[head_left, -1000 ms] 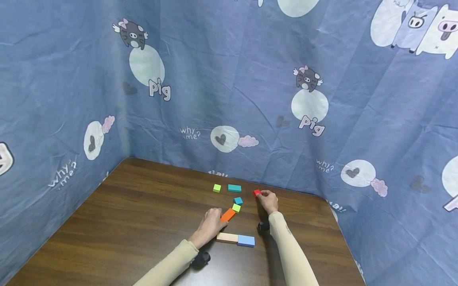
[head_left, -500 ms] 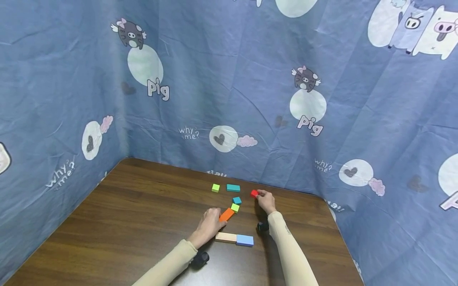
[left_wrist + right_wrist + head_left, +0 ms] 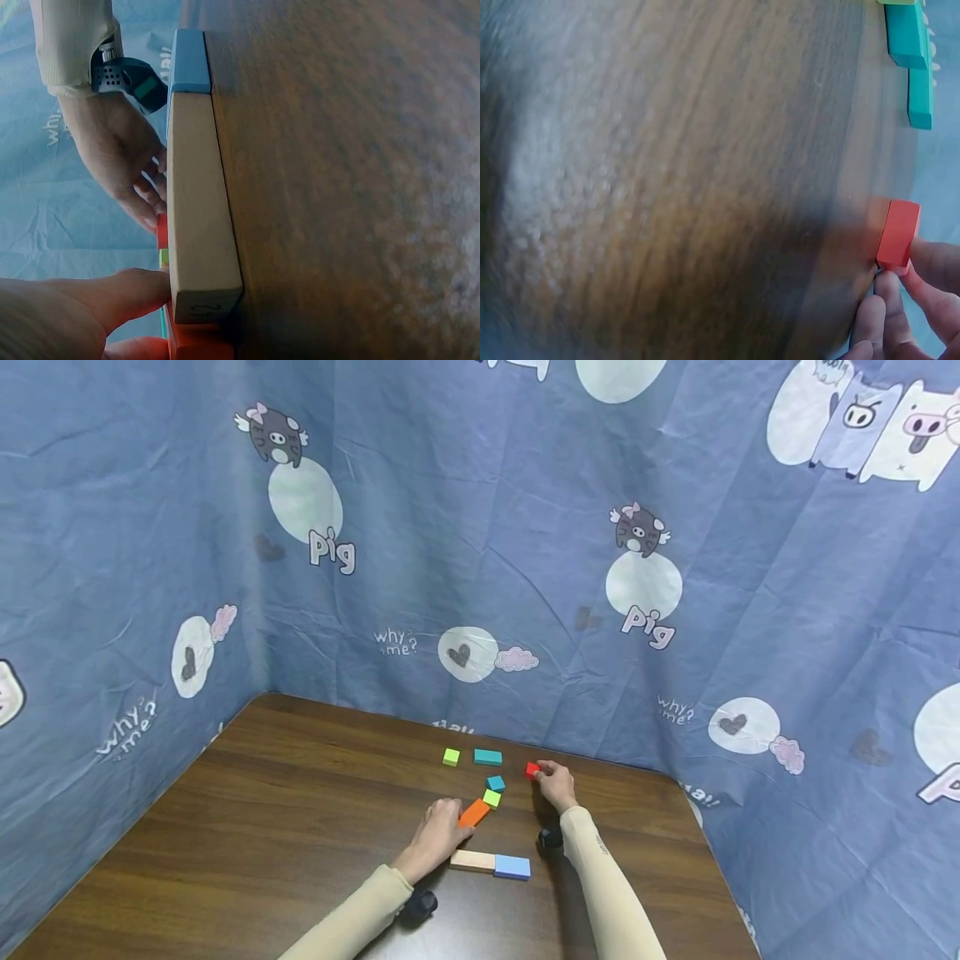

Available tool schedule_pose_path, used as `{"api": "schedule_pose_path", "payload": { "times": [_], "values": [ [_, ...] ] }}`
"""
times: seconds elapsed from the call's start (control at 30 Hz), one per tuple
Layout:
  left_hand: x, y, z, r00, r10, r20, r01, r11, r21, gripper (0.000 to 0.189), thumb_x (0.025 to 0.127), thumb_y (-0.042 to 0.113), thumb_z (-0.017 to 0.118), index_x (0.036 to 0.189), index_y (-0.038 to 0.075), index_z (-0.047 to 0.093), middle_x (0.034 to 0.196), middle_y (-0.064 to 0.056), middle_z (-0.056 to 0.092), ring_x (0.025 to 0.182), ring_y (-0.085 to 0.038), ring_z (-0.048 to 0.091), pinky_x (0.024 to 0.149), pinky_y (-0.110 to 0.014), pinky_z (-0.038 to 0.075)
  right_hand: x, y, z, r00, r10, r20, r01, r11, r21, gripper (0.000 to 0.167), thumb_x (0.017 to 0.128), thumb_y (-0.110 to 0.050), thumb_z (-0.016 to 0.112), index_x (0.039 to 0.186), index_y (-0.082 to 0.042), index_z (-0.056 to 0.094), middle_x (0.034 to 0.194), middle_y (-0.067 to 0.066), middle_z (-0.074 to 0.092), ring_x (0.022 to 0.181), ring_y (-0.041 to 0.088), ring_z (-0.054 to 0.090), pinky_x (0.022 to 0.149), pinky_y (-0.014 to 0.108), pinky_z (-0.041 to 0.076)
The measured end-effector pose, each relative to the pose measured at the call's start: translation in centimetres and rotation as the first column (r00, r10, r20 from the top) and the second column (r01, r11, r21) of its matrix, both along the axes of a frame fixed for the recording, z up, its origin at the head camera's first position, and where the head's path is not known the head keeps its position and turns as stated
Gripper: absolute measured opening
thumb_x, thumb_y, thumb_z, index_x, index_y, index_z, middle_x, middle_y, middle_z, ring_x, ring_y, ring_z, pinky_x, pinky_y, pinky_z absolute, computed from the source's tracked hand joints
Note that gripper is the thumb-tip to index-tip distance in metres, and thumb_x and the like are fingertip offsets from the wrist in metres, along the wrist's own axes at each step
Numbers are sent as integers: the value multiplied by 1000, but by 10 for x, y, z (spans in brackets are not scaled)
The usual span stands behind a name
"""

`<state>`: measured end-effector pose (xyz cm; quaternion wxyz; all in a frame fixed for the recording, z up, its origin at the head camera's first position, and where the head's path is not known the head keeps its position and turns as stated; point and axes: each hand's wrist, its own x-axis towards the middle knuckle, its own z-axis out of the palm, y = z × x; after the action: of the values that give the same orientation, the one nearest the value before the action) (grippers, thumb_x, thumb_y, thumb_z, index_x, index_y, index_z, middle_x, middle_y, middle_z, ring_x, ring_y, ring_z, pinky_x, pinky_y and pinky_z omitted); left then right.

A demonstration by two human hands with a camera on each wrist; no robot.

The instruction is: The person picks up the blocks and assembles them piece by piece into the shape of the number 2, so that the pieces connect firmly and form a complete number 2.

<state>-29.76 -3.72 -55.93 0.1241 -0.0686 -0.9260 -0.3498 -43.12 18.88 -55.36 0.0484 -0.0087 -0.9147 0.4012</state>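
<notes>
In the head view, under the orange block (image 3: 474, 812), a brown wood-grain table (image 3: 225, 827); behind that block, creased blue cloth (image 3: 487, 577) with cartoon pigs, clouds, hearts and the words "pig" and "why me?". At the orange block's near end, the left hand (image 3: 437, 837), thumb and fingers closed around it. Farther back and right of the orange block, a red block (image 3: 532, 770), pinched by the right hand (image 3: 557, 787). In the left wrist view, alongside the orange block, a beige block (image 3: 201, 202), its end mark unclear. In the right wrist view, red block between thumb and fingertips.
</notes>
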Motion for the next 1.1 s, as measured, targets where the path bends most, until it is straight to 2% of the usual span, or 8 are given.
{"api": "schedule_pose_path", "payload": {
  "times": [0.2, 0.37, 0.63, 0.9, 1.1],
  "values": [
    [1, 1, 1, 1000, 5, 3, -5, 1000, 0, 28, 72, 16, 84, 71, 5, 58, 65, 0, 54, 60, -13, 47, 53, -28, 39, -1, 0, 0, 1000, -27, 7, 27, 999, -17, 25, 88, -10, 64, 112, -2, 68, 96, 13, 70, 83, 20, 60, 70, 28, 44],
    [0, 0, 0, 1000, -2, 2, 2, 1000, 9, 27, 72, 16, 83, 72, 5, 58, 65, 0, 53, 60, -12, 45, 53, -28, 38, 0, 0, -1, 999, -34, -2, 34, 999, -9, 22, 87, -11, 66, 108, -3, 70, 92, 10, 70, 81, 19, 59, 69, 28, 43],
    [0, 0, 1, 1000, 4, 12, -4, 1000, 5, 27, 72, 16, 83, 72, 5, 58, 65, 0, 53, 59, -12, 45, 53, -28, 38, 2, -7, 1, 1000, 17, 14, -17, 999, -32, 23, 87, -10, 66, 108, -1, 69, 88, 9, 68, 75, 16, 56, 64, 25, 42],
    [-1, 0, -1, 1000, 3, 7, -3, 1000, 9, 26, 72, 16, 83, 72, 5, 59, 65, 0, 54, 60, -12, 46, 53, -28, 38, 5, -18, 2, 998, 54, 45, -50, 996, -78, 25, 88, -9, 65, 111, 0, 67, 85, 9, 67, 60, 11, 55, 57, 24, 43],
    [0, 0, 0, 1000, 5, 12, -5, 1000, 9, 26, 72, 16, 83, 73, 5, 59, 66, 0, 55, 60, -12, 47, 53, -28, 39, 2, -23, 0, 997, 64, 38, -60, 995, -80, 26, 87, -10, 66, 110, 1, 67, 89, 11, 67, 65, 12, 57, 60, 24, 45]
  ]
}}
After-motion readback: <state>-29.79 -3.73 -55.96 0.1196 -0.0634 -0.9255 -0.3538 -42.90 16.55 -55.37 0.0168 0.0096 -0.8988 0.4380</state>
